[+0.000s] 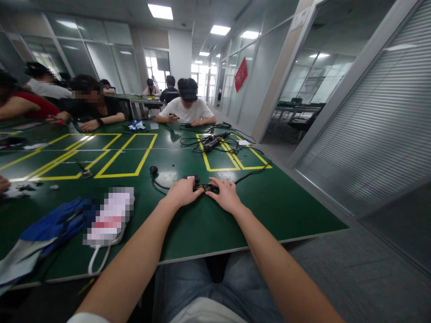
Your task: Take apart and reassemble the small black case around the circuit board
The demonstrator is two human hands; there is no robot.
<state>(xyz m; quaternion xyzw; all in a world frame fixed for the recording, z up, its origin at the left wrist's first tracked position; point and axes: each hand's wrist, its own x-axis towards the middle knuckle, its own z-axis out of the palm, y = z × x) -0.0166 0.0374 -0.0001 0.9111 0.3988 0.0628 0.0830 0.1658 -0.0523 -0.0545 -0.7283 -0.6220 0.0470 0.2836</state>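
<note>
Both my hands hold a dark elongated device (206, 188) just above or on the green table. Small orange rings show on it between my thumbs; its kind I cannot make out. My left hand (182, 193) grips its left end, thumb along the near side. My right hand (225, 194) closes on the right end, fingers over the far side. Behind my left fingers is a black blocky part (192, 179). A black cord with a round dark end (154, 170) lies to the left. Another black cord (254, 172) leads off to the right.
Tangled black corded tools (213, 142) lie at the back right inside yellow tape. To my left are a phone-like object in a pale case (111, 215), blue-and-grey gloves (50, 229) and a small metal piece (86, 173). A person in white (186, 107) works opposite; others sit left.
</note>
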